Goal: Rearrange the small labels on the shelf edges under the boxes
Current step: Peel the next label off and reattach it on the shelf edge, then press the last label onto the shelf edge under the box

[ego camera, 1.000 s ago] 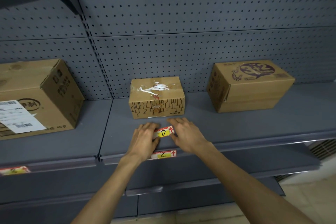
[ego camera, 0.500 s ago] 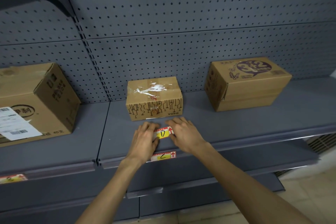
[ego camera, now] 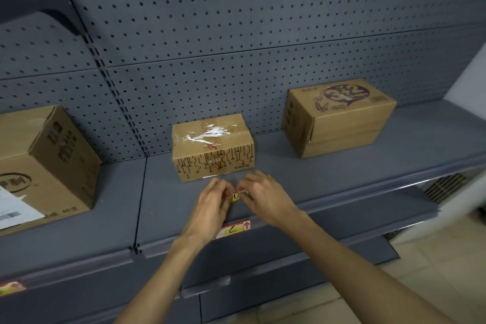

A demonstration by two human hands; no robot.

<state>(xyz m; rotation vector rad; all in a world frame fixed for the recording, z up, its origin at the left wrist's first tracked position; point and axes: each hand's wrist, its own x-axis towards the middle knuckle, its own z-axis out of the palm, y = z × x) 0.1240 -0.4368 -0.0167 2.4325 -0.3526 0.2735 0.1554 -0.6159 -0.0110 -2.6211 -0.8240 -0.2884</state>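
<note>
Small yellow-and-red label [ego camera: 236, 196] pinched from both ends over the grey shelf [ego camera: 342, 173], just in front of the taped middle box [ego camera: 212, 147]; left hand [ego camera: 211, 206] curled on its left end, right hand [ego camera: 265, 198] on its right. Second label marked 2 [ego camera: 235, 228] seated in the shelf's front edge, directly below; third label [ego camera: 10, 287] at far left.

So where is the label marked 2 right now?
The label marked 2 sits on the shelf edge below the middle taped box, partly behind the left hand.
</note>
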